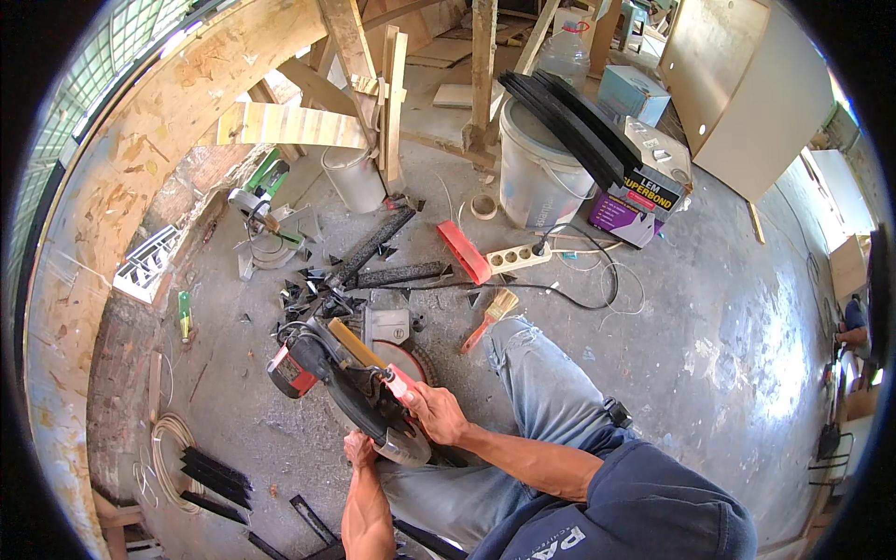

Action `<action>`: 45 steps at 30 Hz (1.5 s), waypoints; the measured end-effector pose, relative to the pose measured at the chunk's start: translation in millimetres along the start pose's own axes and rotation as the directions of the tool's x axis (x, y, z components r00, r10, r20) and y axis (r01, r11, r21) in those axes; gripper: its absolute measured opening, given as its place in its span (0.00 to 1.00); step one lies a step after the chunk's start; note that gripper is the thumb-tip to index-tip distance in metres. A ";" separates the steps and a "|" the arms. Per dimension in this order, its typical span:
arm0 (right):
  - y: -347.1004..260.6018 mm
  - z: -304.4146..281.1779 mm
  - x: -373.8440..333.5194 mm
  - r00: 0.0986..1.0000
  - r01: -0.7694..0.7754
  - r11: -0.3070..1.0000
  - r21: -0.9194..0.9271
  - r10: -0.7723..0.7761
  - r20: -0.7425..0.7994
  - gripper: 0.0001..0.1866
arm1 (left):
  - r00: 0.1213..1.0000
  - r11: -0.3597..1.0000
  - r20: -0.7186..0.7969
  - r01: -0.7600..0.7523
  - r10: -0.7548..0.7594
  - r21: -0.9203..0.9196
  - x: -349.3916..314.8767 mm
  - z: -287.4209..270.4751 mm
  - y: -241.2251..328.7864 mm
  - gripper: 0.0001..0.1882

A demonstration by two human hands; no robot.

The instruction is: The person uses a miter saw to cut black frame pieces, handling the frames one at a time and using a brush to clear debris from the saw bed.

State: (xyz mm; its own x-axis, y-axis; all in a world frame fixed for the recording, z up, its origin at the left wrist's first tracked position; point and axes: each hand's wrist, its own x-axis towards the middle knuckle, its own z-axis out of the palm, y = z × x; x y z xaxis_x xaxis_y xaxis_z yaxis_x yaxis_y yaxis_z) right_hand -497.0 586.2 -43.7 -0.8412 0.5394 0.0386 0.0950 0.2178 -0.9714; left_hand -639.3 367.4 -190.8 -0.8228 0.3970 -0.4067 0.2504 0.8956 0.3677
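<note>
A mitre saw with a black body and a red motor end stands on the floor between my legs. My right hand is closed around its pinkish-red handle. Close beside the lower edge of the grey blade guard is my left hand, its fingers curled; what they grip is hidden. Part of the round saw base shows beyond the right hand. Black offcuts and longer black strips lie heaped just past the saw.
A red-handled brush, a red tray-like piece and a power strip lie ahead. Farther off stand a white bucket under black strips and a green-handled saw. Coiled cable and black pieces lie left.
</note>
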 end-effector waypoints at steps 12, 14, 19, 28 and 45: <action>-1.2 -4.5 -1.6 0.998 -0.050 0.999 -0.003 0.050 0.049 0.27 | 0.999 0.998 -0.004 0.046 -0.046 -0.032 1.6 3.9 -2.1 0.28; 2.1 -2.2 -1.4 1.000 -0.019 1.000 -0.003 0.019 0.022 0.26 | 1.000 1.000 0.006 0.016 -0.016 -0.011 -0.8 0.1 1.5 0.28; 6.0 -3.4 -2.2 0.999 -0.032 0.999 0.004 0.032 0.029 0.26 | 0.999 0.999 0.033 0.034 -0.034 0.004 0.6 2.5 4.4 0.27; 3.4 -3.6 -2.6 1.000 -0.014 1.000 0.002 0.014 0.028 0.26 | 1.000 1.000 -0.029 0.013 -0.012 0.028 5.4 12.0 -8.3 0.26; 6.9 -6.9 -5.7 0.998 0.026 0.999 0.022 -0.028 0.059 0.24 | 0.995 0.996 -0.055 -0.085 0.086 0.030 19.8 30.9 -38.3 0.26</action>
State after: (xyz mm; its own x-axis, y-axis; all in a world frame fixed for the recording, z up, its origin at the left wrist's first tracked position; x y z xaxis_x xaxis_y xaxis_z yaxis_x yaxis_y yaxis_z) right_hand -487.9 590.2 -49.0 -0.8736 0.4839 0.0513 0.0612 0.2138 -0.9750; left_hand -649.4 347.1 -238.7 -0.8250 0.4612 -0.3266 0.3346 0.8644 0.3754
